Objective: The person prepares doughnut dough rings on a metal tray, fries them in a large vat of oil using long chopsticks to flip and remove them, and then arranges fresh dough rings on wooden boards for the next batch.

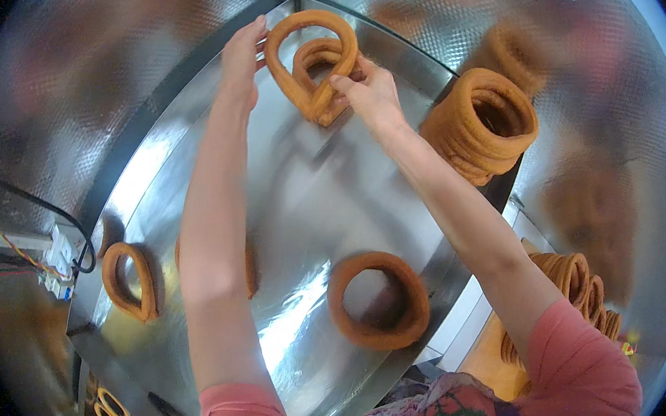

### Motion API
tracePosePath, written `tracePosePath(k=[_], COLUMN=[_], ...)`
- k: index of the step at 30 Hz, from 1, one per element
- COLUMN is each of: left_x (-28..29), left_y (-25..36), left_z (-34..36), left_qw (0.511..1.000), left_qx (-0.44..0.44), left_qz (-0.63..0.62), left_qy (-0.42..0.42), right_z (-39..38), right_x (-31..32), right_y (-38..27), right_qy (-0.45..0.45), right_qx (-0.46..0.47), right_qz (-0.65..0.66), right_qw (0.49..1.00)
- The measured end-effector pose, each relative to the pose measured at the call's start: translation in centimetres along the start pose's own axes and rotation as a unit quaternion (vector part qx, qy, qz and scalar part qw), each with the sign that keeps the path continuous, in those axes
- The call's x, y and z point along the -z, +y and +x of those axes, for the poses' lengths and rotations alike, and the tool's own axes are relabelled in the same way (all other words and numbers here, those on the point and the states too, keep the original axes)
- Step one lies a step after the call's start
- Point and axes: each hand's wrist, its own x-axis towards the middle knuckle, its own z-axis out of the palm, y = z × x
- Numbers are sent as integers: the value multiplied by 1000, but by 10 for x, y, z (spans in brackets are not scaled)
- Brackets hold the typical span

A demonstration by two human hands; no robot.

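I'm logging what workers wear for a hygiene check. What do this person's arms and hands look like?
Both forearms are bare, with short coral-pink sleeves ending above the elbows. The left hand and right hand wear no gloves; no rings or watch show.

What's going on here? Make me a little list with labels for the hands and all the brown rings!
Place: shiny metal tray with shiny metal walls around it
Left hand: touches the big teardrop-shaped brown ring at the far end of the tray
Right hand: fingers pinch the narrow end of that ring
Inside it: a smaller brown ring
Round ring: lies alone near the tray's near edge
Oval ring: lies on the tray's left side
Stack of rings: at the tray's right edge
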Motion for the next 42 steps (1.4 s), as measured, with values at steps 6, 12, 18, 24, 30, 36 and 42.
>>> tracePosePath(k=[6,12,18,24,30,36,42], left_x=[-29,-7,57,153,204,170,138], left_y=[-34,-62,-35,-13,-24,-41,-31], left_z=[51,37,-61,-179,-289,-322,-291], left_qw=[999,994,977,924,875,898,935], left_qx=[44,79,16,84,182,265,202], left_qz=[-11,4,144,265,275,87,20], left_qy=[18,72,157,262,353,340,291], right_z=[37,39,-39,-38,-33,-119,-119], right_x=[13,12,4,-60,-63,-133,-112], right_y=[14,37,40,69,55,51,9], right_qy=[-20,80,-56,-171,-133,-430,-341], right_qx=[-76,-97,161,282,113,-200,-230], right_qz=[5,-11,-168,-318,-378,-75,11], right_qw=[997,992,971,889,909,877,912])
